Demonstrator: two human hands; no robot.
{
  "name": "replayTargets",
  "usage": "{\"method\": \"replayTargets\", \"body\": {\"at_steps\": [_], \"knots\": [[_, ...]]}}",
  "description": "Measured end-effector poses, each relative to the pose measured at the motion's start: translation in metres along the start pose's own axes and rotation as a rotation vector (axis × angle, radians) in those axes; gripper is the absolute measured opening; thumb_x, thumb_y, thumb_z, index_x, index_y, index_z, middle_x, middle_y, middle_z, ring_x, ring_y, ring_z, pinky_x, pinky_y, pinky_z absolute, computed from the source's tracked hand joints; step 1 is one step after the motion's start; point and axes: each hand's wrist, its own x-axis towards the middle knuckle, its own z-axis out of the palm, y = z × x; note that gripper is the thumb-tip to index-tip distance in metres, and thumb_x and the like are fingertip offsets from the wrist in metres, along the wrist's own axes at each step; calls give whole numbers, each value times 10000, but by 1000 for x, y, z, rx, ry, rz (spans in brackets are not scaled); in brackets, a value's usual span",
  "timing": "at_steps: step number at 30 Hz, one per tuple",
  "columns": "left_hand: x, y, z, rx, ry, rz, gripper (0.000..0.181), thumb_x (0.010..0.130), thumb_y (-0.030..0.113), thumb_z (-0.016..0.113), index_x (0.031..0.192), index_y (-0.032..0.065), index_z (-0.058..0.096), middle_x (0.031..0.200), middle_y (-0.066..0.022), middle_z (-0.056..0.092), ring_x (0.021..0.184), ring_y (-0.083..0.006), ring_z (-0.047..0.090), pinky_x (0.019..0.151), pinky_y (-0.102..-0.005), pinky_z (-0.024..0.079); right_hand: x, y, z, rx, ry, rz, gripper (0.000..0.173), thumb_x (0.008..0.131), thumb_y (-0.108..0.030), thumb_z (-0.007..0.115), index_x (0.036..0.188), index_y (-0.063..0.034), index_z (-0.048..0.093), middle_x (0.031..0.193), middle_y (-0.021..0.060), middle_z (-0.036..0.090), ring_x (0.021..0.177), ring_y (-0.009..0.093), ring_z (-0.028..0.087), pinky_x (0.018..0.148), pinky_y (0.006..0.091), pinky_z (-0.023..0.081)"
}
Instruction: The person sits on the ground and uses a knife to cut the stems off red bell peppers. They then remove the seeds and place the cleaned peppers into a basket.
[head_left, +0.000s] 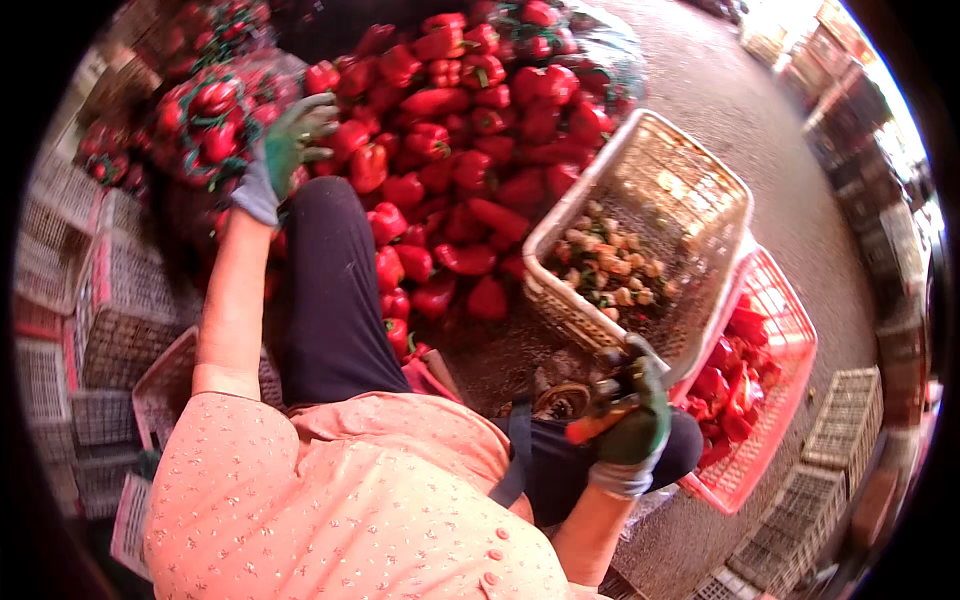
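Note:
My left hand (294, 146), in a grey and green work glove, reaches over the left side of a heap of red bell peppers (465, 169). Its fingers are spread, with nothing visible between them. Close by its fingertips lies one red bell pepper (349, 139). Over my right knee, my gloved right hand (636, 416) is closed around a small tool (592, 426) with an orange end; blur hides its exact kind. Beyond that hand a pale plastic crate (675, 176) leans tilted, holding cut pepper cores with stems (611, 259). Beneath it, a pink plastic crate (791, 360) contains opened red pepper pieces (731, 386).
Netted sacks of red peppers (214, 124) stand at the upper left. Stacked plastic crates (127, 300) line the left side. More crates (795, 510) sit at the lower right on the concrete floor (720, 97). A round basket-like object (562, 401) is partly hidden near my right knee.

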Motion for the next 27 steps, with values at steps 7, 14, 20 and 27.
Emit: {"method": "replayTargets", "body": {"at_steps": [7,14,20,27], "knots": [[-127,-175,-164,-120,588,-550,343,974,281,527,1285,140,566,1110,-21,662,939,-172,630,652,-300,493,-23,69,34,-129,-269,519,321,945,-189,552,1223,-30,575,989,117,676,672,140,596,588,257,487],[-29,12,18,727,348,369,300,914,114,634,1205,45,630,1211,-117,656,1100,-198,631,902,-322,511,10,46,46,-134,-112,319,319,934,-146,553,1224,-15,574,868,89,658,563,120,562,501,243,443],[18,-142,181,1020,-562,145,572,771,270,736,1302,120,588,1349,-142,564,1178,-359,570,1006,-454,455,28,66,55,-281,-11,269,347,926,-169,572,1238,-15,580,925,84,671,628,139,600,551,243,466],[-16,-336,272,1507,-585,-149,483,853,179,568,1333,205,516,1267,-113,556,1111,-314,569,964,-578,409,28,84,43,-571,94,177,321,910,-127,573,1194,16,616,955,60,659,715,119,604,625,246,490]]}}
